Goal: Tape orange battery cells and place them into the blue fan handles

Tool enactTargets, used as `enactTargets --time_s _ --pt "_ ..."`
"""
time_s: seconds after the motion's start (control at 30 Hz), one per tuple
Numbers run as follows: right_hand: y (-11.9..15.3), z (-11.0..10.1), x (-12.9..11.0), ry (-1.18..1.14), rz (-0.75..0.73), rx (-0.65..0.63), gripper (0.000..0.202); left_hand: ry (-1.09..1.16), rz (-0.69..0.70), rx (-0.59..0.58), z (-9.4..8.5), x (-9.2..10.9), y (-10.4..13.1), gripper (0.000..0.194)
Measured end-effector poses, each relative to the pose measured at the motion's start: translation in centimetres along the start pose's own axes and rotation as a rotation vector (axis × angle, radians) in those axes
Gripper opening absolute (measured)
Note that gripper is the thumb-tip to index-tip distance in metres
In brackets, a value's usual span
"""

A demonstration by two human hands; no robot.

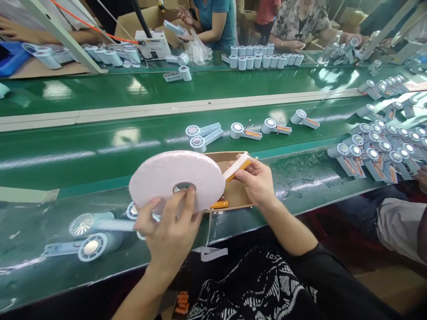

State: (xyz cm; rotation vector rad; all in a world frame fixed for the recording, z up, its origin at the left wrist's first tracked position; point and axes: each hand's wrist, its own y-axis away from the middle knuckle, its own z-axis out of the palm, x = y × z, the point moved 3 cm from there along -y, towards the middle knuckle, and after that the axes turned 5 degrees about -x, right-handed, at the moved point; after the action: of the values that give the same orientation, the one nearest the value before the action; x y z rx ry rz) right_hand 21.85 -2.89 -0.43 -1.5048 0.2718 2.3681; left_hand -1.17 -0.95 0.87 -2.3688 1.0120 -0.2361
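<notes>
My left hand grips a large flat roll of pale tape, with fingers at its centre hole. From the roll's right edge a white strip runs to my right hand. There my fingers are closed on an orange cylindrical battery, and the strip lies along it. Behind and below the hands is a shallow cardboard box, with another orange battery inside. Left of the roll lie light-blue fan bodies, partly hidden by my left hand.
More fan bodies lie on the green conveyor, some with orange batteries in their handles. A dense group of fan bodies sits at the right. Tape scraps hang at the bench edge. Co-workers sit across the line.
</notes>
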Motion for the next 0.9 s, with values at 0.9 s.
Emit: enactTargets --time_s 0.9 --pt "-4.5 -9.5 -3.3 0.101 -0.111 0.109 0.069 0.008 0.099 -0.965 18.2 -1.1 -24.1 0.031"
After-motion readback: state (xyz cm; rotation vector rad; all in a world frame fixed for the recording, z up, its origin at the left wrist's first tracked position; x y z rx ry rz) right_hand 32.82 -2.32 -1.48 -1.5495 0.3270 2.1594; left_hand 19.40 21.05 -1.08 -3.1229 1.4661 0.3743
